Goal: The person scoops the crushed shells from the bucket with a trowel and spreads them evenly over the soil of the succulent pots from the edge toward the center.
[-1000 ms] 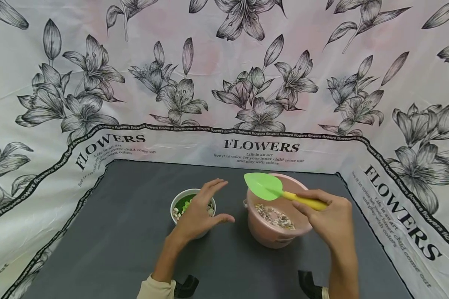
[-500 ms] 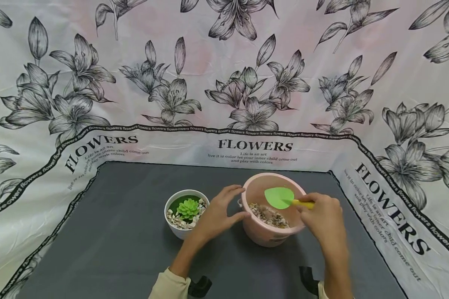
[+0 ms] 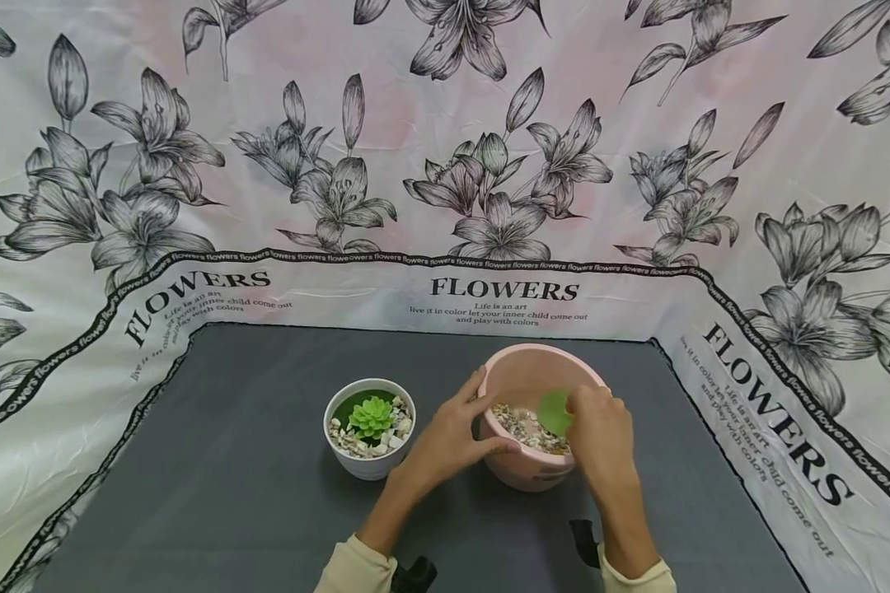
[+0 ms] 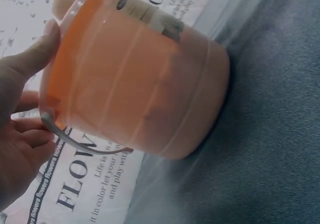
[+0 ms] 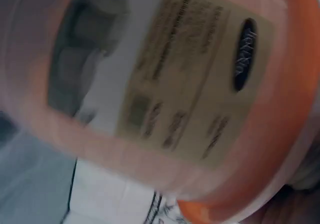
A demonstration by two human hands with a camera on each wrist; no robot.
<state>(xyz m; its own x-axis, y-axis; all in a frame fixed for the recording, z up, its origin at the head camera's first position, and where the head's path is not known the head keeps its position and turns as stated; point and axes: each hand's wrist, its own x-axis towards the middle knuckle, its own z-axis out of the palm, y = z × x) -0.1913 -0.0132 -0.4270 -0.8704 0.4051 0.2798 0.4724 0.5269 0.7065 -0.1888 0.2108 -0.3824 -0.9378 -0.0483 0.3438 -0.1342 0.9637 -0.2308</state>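
Note:
A pink bucket [image 3: 522, 476] stands right of centre in the head view, with pebbles [image 3: 519, 424] on its bottom. My left hand [image 3: 448, 441] grips the bucket's left rim. In the left wrist view its thumb lies over the rim, the other fingers beside the bucket's handle [image 4: 87, 148]. My right hand [image 3: 604, 432] holds a toy trowel at the bucket's right rim. The trowel's green blade [image 3: 555, 413] points down inside, close to the pebbles; its yellow handle is hidden by the hand. In the right wrist view the bucket's label [image 5: 200, 74] fills most of the picture.
Left of the bucket sits a white pot [image 3: 371, 468] with a green succulent [image 3: 372, 417] among white stones. Grey cloth [image 3: 252, 461] covers the table, bordered by a flower-printed sheet [image 3: 334, 288] at the back and sides.
My left hand has moved right from over the pot to the bucket's rim and taken hold. My right hand has lowered the trowel from above the bucket into it.

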